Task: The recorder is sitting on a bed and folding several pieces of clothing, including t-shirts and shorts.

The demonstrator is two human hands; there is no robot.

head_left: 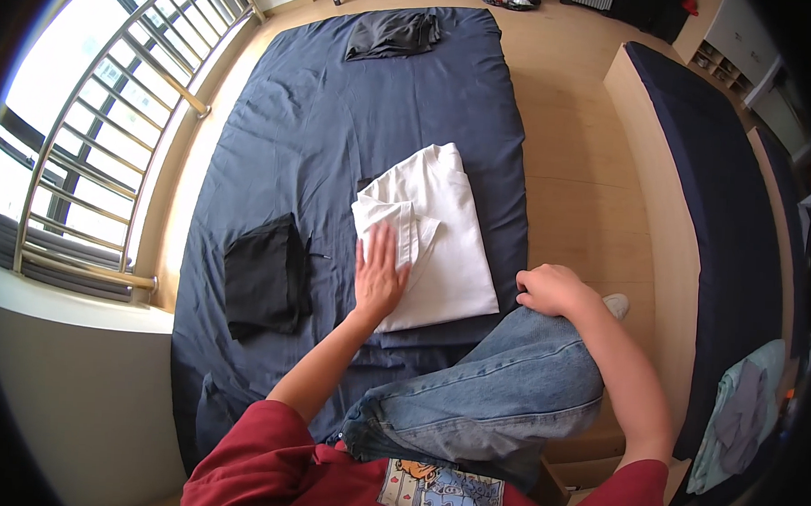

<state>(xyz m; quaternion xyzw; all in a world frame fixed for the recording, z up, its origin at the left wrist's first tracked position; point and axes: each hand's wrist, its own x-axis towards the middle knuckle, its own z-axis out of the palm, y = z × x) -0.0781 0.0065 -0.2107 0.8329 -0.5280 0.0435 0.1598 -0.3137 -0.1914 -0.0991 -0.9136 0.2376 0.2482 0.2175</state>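
A folded white shirt (456,246) lies on the dark blue bed sheet (293,140), its upper left part turned over in loose layers. My left hand (379,274) rests flat on the shirt's left side, fingers stretched out. My right hand (549,289) is on my bent, jeans-clad knee, its fingers curled in and nothing seen in them. To the left of the shirt lies a folded black garment (264,278) with a thin cord beside it. A small dark piece of cloth shows from behind the shirt's upper left edge.
Another dark folded garment (392,35) lies at the bed's far end. A metal railing (93,162) guards the window on the left. Along the right runs a long wooden bench-like unit with a dark top (699,157). Light green and grey cloths (740,417) hang at its near end.
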